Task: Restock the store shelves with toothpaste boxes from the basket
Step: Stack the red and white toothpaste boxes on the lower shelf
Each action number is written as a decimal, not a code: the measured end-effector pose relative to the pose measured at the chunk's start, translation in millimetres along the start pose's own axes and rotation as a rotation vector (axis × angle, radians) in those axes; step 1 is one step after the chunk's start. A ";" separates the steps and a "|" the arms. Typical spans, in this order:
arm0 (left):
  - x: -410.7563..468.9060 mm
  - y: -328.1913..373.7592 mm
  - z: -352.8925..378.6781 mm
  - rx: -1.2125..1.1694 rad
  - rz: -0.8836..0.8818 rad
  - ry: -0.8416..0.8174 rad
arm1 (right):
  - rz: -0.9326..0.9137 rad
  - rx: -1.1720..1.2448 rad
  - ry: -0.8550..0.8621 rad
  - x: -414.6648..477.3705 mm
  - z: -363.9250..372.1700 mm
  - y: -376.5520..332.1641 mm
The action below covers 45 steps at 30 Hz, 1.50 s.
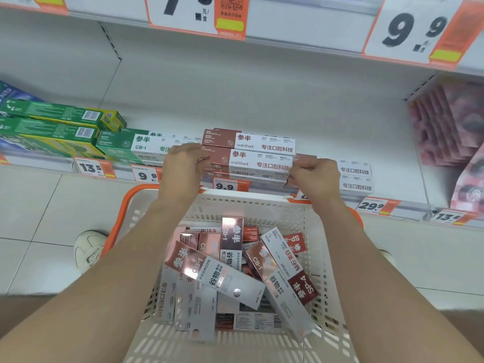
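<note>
You hold between left hand (pixel 183 163) and right hand (pixel 314 174): brown-and-white box (pixel 251 163) "oralshark" | left of your left hand: green box (pixel 123 146) "CB-1", price tag (pixel 90 167) "13.5" | right of your right hand: shelf tag (pixel 372 205) "29.9" | below your hands: basket box (pixel 303 286) "SP-4" | above your right hand: hanging sign (pixel 411 30) "9.9"

Single head-worn wide-angle view, facing forward and down. Close range: shopping basket (pixel 243 196) directly beneath, low store shelf (pixel 351 145) just ahead, floor tiles (pixel 39 205) at both sides.

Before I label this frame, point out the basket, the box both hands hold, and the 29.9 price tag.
basket (pixel 248 197): head view, far rim.
held box (pixel 251 162): head view, top face.
29.9 price tag (pixel 370 205): head view, digits.
</note>
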<state>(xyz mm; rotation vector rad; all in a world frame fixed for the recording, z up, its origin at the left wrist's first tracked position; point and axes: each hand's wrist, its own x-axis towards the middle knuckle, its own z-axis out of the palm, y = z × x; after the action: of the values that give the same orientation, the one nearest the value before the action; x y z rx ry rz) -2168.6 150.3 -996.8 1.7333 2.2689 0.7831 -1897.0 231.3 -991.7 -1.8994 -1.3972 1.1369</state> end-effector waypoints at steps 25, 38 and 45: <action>-1.0 -2.0 3.8 -0.016 0.063 -0.007 | 0.091 0.077 0.008 5.0 0.6 -0.9; 7.3 -3.9 5.3 0.172 0.023 -0.093 | -0.228 -0.037 -0.077 -5.0 10.9 -11.4; 6.9 -5.8 7.0 0.178 0.012 -0.100 | -0.151 0.005 -0.039 -4.9 8.4 -10.8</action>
<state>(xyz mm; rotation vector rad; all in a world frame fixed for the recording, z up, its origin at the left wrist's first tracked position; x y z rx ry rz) -2172.5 157.8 -1004.5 1.8171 2.3246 0.4978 -1910.2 229.7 -985.8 -1.7448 -1.5292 1.1081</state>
